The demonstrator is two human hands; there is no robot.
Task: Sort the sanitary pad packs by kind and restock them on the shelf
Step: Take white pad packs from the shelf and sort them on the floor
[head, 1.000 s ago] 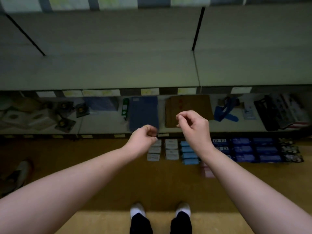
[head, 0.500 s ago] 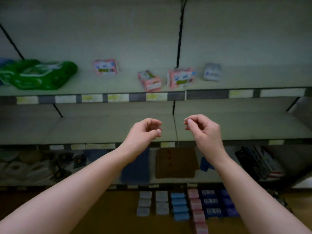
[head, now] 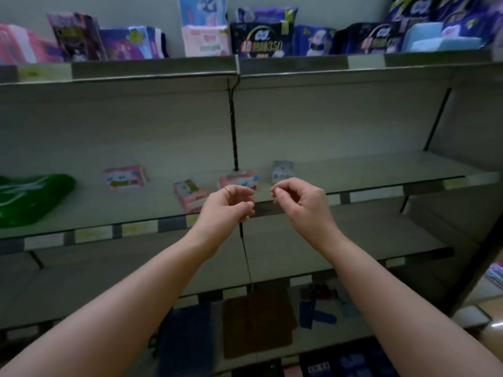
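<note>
Grey steel shelf [head: 367,170] fills my view. On its middle tier lie a green pack [head: 30,197] at far left, three pink pad packs [head: 123,177] spread apart, and a pale blue pack [head: 283,171]. My left hand [head: 226,206] and right hand [head: 302,204] hover before the edge, fingers curled, holding nothing.

Readable print on the top shelf only

Large "350" across the front of the black pack [head: 261,40] on the top shelf [head: 152,68], after the letters "AB" and some blurred characters; white logo above it, too smeared to spell out. On the second dark pack [head: 377,39] further right, similar print ending in digits, illegible. Printing on the pink packs [head: 123,178] one shelf down and on the price labels [head: 92,234] along the shelf edges too blurred to read
</note>
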